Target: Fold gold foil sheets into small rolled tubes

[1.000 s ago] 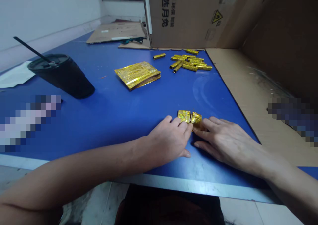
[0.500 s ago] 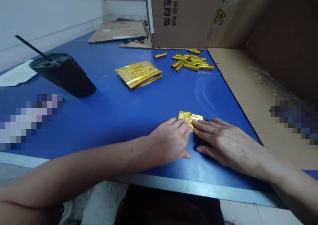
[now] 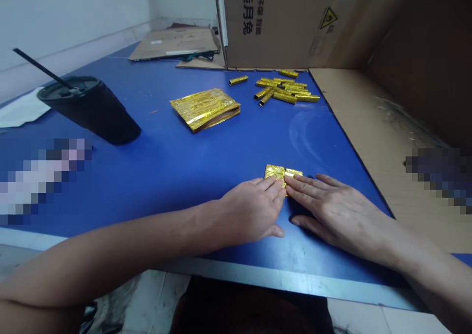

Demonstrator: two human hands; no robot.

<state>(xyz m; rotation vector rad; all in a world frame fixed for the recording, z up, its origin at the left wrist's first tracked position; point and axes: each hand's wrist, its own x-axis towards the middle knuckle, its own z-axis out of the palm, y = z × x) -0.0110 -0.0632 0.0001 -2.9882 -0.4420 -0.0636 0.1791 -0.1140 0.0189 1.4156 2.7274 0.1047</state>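
A small folded piece of gold foil paper (image 3: 275, 170) lies flat on the blue table, with a seam or gap showing down its middle. My left hand (image 3: 256, 208) rests on its left part, fingers stretched out and pressing down. On the right part lie the fingertips of my right hand (image 3: 324, 198), its fingers extended and thumb apart on the table. Both hands cover the near side of the paper. Farther off is a stack of gold foil paper (image 3: 206, 108), and behind it to the right several rolled gold foil pieces (image 3: 283, 89) lie in a pile.
A dark tumbler (image 3: 99, 110) with a black straw stands at the left. Flat cardboard (image 3: 177, 44) lies at the back left. A large cardboard box (image 3: 280, 24) rises at the back, and a cardboard sheet (image 3: 354, 122) covers the right side. The table edge (image 3: 258, 271) is close in front.
The view has shifted slightly. My fingers lie a little flatter on the gold foil paper; both hands stay in almost the same place.
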